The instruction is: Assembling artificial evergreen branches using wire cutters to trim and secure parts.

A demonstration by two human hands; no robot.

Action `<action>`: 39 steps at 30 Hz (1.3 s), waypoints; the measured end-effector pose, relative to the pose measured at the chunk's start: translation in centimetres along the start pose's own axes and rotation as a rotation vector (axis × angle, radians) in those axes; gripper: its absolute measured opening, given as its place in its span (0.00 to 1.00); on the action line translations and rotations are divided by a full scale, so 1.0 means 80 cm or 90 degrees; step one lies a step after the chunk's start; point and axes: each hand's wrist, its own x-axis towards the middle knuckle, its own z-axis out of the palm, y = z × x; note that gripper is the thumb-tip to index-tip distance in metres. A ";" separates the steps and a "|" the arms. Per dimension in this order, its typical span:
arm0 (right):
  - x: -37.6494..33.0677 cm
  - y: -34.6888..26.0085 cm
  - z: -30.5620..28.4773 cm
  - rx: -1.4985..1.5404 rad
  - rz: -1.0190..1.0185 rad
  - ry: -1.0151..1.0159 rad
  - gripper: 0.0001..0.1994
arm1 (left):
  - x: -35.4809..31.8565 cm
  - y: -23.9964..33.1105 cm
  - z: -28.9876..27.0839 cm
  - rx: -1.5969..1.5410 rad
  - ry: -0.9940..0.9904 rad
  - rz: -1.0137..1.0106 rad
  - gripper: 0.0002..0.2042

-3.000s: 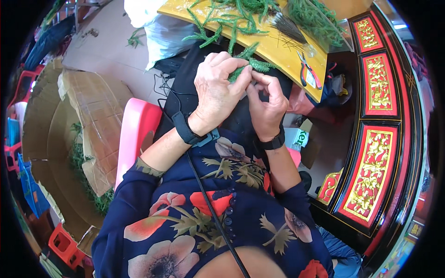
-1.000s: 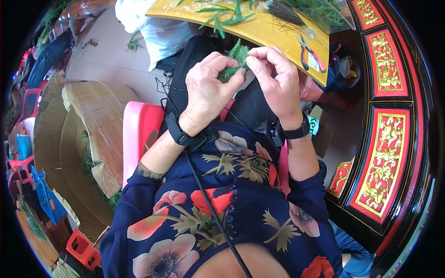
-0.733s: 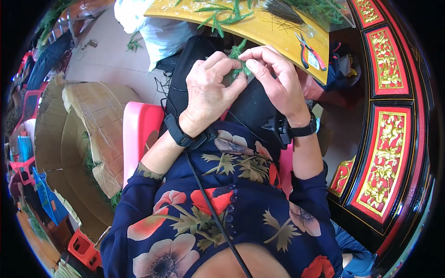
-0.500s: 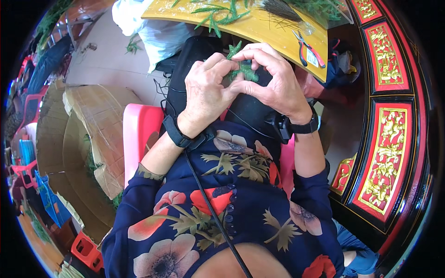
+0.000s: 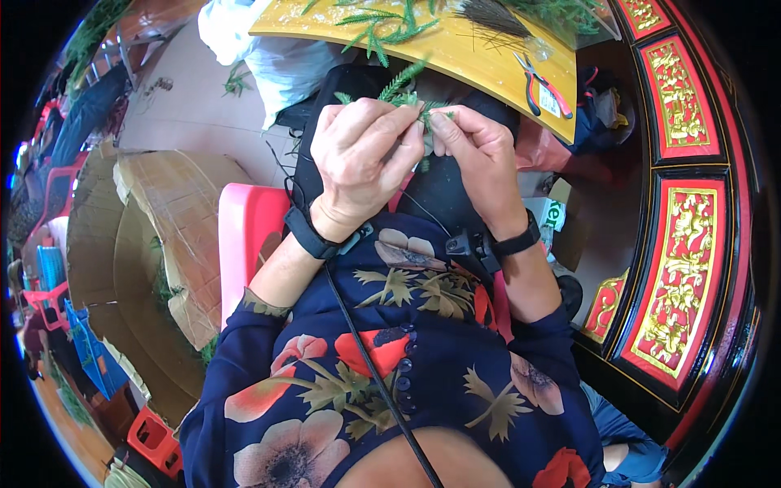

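Observation:
A small green needle-leaf sprig (image 5: 404,88) is pinched between both my hands above my lap. My left hand (image 5: 359,159) closes its fingertips on the sprig's lower part from the left. From the right, my right hand (image 5: 476,154) grips the same sprig, thumb and forefinger meeting the left fingers. Its tip pokes up past my fingers toward the yellow table edge (image 5: 455,67). Both wrists wear black bands.
The yellow table holds more green sprigs (image 5: 382,24), a bundle of thin dark wires (image 5: 492,15) and red-handled pliers (image 5: 541,81). A pink plastic chair (image 5: 248,240) is under me, cardboard boxes (image 5: 163,244) lie left, and a red-and-gold carved cabinet (image 5: 683,268) stands right.
Both hands stayed together on the sprig and shifted slightly; my right hand has rotated so its fingers now pinch from the right instead of covering the sprig.

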 end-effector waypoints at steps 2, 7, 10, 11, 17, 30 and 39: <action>0.000 -0.003 -0.004 -0.012 0.021 -0.011 0.08 | 0.001 0.000 -0.001 -0.049 -0.048 -0.066 0.06; 0.008 -0.023 -0.019 -0.151 -0.061 -0.021 0.07 | 0.001 -0.006 -0.002 -0.277 -0.131 -0.287 0.04; 0.021 -0.037 -0.028 -0.194 -0.094 -0.056 0.06 | -0.001 -0.010 -0.002 -0.580 -0.146 -0.528 0.03; 0.026 -0.039 -0.031 -0.216 -0.110 -0.073 0.06 | -0.001 -0.010 -0.003 -0.581 -0.146 -0.527 0.03; 0.046 -0.044 -0.046 -0.230 -0.121 -0.222 0.04 | 0.002 -0.010 -0.004 -0.678 -0.223 -0.573 0.04; 0.063 -0.067 -0.045 -0.378 -0.364 -0.431 0.03 | -0.010 -0.040 -0.008 -0.903 -0.427 -0.739 0.05; 0.048 -0.035 -0.037 -0.546 -0.265 -0.297 0.08 | -0.006 -0.023 -0.002 -0.367 -0.366 -0.438 0.04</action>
